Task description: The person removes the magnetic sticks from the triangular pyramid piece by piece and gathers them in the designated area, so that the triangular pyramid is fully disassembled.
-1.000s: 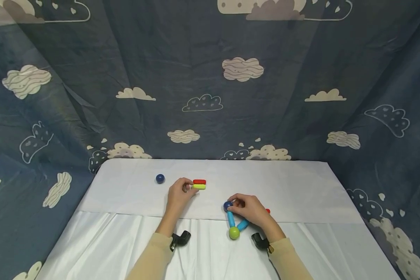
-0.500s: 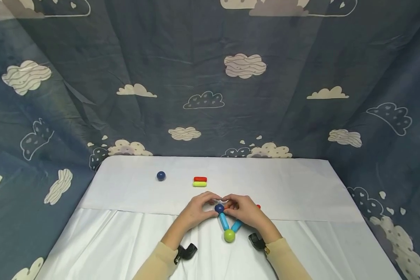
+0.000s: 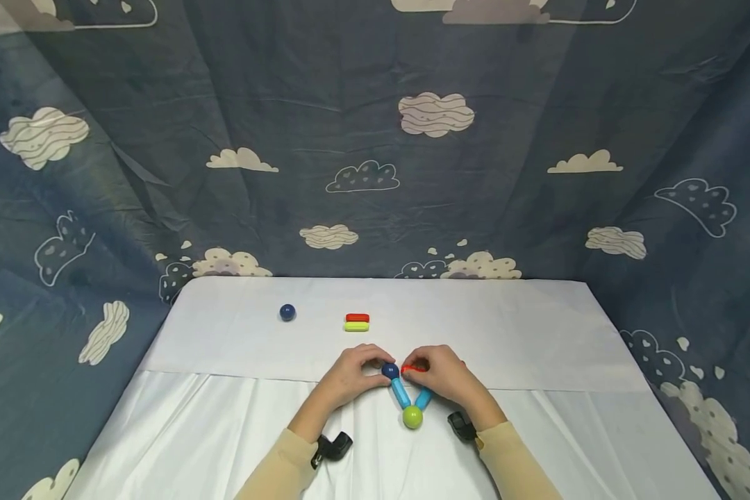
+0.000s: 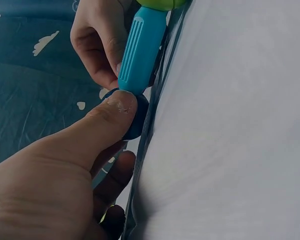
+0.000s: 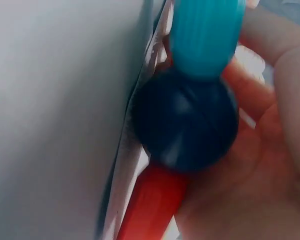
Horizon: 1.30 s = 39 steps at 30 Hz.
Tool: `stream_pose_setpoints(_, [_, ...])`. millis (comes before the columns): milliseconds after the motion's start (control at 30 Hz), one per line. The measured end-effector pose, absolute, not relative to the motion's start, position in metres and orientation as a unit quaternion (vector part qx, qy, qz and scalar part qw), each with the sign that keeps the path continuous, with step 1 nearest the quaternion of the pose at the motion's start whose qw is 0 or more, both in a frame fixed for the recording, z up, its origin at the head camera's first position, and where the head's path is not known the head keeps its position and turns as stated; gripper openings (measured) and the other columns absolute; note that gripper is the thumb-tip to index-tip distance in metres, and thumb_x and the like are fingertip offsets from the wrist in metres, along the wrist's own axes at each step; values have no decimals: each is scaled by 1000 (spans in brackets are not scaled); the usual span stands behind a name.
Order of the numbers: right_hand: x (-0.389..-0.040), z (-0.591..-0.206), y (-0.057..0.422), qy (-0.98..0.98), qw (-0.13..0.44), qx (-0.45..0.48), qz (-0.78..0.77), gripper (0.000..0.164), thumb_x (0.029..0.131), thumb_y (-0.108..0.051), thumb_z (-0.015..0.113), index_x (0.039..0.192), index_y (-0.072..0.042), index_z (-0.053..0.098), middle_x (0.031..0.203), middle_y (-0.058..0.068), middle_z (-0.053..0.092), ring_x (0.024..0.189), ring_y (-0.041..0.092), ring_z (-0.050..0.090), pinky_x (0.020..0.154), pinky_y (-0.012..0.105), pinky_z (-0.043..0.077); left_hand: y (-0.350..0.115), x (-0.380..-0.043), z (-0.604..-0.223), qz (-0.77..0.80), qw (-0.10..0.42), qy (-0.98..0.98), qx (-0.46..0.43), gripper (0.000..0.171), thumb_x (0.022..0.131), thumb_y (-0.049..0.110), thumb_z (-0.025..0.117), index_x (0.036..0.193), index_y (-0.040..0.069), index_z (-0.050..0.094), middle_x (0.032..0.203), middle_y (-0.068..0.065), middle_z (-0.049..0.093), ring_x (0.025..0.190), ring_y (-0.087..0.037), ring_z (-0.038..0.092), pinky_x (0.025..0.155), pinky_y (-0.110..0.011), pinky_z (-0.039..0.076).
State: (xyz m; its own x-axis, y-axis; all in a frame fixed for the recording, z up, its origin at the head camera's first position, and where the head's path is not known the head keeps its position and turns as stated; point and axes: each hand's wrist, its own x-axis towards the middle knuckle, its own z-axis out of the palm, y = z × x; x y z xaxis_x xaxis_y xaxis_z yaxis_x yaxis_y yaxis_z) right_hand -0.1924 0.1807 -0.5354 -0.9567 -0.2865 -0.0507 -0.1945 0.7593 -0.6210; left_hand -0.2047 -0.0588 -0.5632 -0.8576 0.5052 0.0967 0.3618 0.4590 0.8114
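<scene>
From afar I'm pinching a blue ball [image 3: 390, 371] with the left hand [image 3: 348, 375] beyond the green ball [image 3: 412, 417], seemingly steadying the blue stick [image 3: 401, 394] between them, while the right hand [image 3: 446, 375] is gripping a red stick [image 3: 406, 367], also beyond the green ball, apparently aiming its tip.

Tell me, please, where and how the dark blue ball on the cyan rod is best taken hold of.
Probably pinch the dark blue ball across its round left half, from the left: the cyan rod joins its near side, and the red rod points from the right.
</scene>
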Motion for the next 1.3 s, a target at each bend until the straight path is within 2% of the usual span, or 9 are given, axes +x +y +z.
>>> stream_pose_setpoints(200, [-196,-540,189,944,41,-73,-320,12,91,-25,85,100,-19,80,90,-6,72,84,12,59,86,37,57,-58,-206,-563,456,70,854,242,31,89,25,87,118,24,76,109,12,72,100,-3,64,99,-29,54])
stream_pose_setpoints(333, [-199,-540,196,944,36,-54,-324,14,91,-24,84,102,-15,80,91,-2,72,84,15,59,85,38,57,-58,-205,-563,456,56,854,246,35,89,25,87,122,21,76,107,10,71,99,-6,64,97,-30,55])
stream_pose_setpoints(533, [-202,-542,209,947,23,-29,-319,18,92,-24,83,103,-11,79,89,1,70,83,17,57,80,34,54,-59,-204,-564,429,34,867,251,35,89,32,87,121,23,77,110,11,72,104,-8,64,100,-33,55])
stream_pose_setpoints(833, [-206,-544,222,947,-1,9,-320,20,93,-23,81,105,-7,78,87,4,68,81,19,56,74,31,49,-59,-203,-565,427,33,873,233,37,85,34,90,117,24,77,114,9,76,108,-9,66,105,-37,53])
stream_pose_setpoints(1100, [-204,-538,220,944,-37,-8,-328,30,95,-22,80,120,-5,76,99,6,75,88,19,65,86,41,59,-59,-204,-565,421,27,873,245,35,84,35,91,116,26,78,109,11,75,103,-7,62,99,-33,53])
stream_pose_setpoints(1300, [-191,-526,205,928,-54,-68,-363,30,93,-20,83,121,-9,76,104,2,77,93,17,68,89,40,62,-59,-206,-564,421,27,872,248,35,83,40,91,112,26,78,108,13,74,103,-7,62,99,-33,53])
